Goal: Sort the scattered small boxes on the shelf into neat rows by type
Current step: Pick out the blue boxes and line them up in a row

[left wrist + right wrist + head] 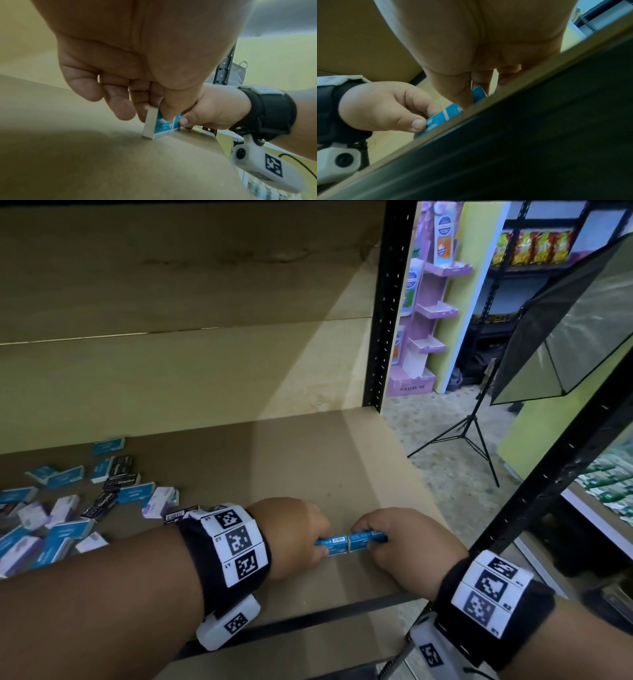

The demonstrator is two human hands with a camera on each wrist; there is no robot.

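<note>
Two blue boxes on edge near shelf (308, 460) front lip, end to end, touching, long axes running left-right along lip. Left hand (294, 537) pinching left blue box (330, 545), right hand (407, 546) pinching right blue box (364, 541); both palm-down, knuckles up, fingers curled. Scattered pile (68, 508) of blue, black, purple-white boxes well apart to left, nearer left hand. Likely next: release, reach left for more blue.
</note>
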